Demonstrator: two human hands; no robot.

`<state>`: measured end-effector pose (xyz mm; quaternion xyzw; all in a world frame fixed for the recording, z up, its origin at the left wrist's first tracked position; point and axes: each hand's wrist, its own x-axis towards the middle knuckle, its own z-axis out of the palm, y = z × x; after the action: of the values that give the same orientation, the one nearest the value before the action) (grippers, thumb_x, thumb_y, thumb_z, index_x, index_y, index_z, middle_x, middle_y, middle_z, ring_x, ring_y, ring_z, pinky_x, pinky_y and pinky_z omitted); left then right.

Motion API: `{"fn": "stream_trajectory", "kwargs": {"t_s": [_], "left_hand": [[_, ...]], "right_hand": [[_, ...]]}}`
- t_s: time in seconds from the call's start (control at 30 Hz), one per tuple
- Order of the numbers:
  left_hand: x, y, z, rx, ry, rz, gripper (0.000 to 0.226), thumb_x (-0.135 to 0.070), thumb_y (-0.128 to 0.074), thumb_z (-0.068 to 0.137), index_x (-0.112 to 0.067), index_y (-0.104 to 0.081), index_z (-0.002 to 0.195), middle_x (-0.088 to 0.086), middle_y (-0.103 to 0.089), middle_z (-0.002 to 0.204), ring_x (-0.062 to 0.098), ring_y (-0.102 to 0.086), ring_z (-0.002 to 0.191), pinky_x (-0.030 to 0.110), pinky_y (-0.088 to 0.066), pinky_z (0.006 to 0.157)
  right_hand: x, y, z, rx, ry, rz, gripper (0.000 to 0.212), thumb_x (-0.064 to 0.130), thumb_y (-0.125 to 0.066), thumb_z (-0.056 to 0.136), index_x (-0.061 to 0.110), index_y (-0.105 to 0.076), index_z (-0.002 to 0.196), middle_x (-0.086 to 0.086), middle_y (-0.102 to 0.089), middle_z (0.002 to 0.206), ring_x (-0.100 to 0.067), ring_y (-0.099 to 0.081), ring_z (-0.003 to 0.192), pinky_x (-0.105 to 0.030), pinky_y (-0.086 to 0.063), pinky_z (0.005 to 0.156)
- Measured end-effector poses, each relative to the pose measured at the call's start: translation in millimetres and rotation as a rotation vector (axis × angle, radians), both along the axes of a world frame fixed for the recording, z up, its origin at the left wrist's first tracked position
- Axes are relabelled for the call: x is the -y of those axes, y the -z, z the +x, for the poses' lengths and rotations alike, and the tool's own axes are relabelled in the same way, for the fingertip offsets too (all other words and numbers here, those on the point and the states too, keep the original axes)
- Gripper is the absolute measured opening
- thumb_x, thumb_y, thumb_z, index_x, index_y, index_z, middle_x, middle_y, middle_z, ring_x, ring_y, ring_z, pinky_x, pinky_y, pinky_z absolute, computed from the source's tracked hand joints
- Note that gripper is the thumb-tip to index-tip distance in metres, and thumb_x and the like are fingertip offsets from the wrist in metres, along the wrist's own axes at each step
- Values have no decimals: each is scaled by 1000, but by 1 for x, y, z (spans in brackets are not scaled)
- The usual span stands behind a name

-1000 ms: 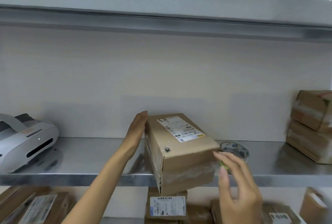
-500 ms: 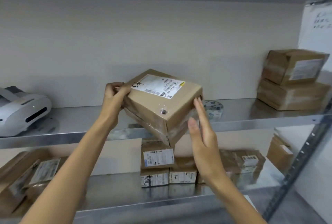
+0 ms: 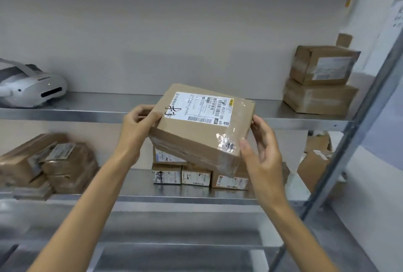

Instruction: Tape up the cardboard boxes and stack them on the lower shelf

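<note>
A taped cardboard box point(image 3: 196, 134) with a white shipping label on top hangs tilted in the air in front of the shelves. My left hand point(image 3: 136, 125) grips its left end, fingers curled round the edge. On the box's right end my right hand point(image 3: 259, 147) holds it, thumb near the front corner and fingers behind. Below and behind the box, a row of small labelled boxes point(image 3: 195, 177) stands on the lower shelf point(image 3: 135, 193), with one more box stacked on them at the left.
Two stacked taped boxes point(image 3: 320, 82) sit at the right of the upper shelf point(image 3: 87, 114); a white device point(image 3: 32, 88) lies at its left. Wrapped brown parcels point(image 3: 54, 162) crowd the lower shelf's left end. A metal upright point(image 3: 353, 145) runs down the right.
The box left the upper shelf, turned label-up and came lower, in front of the lower shelf's row. Both hands took hold of its ends. The view dropped and swung right.
</note>
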<state>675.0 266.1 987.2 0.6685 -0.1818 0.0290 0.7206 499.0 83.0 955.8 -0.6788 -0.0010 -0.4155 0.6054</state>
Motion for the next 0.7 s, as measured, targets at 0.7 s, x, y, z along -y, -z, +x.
{"fn": "stream_trajectory", "kwargs": {"t_s": [0.7], "left_hand": [[132,143,-28,-97,-21,363,35,6,-78,71,-11,-55,92,-8,-60,92,3,-57,87,16,-52,79]], "right_hand": [[136,114,21,-289,298,490,35,8,-66,88,15,-45,116,-8,-57,122,-11,-59,98,-15,-51,67]]}}
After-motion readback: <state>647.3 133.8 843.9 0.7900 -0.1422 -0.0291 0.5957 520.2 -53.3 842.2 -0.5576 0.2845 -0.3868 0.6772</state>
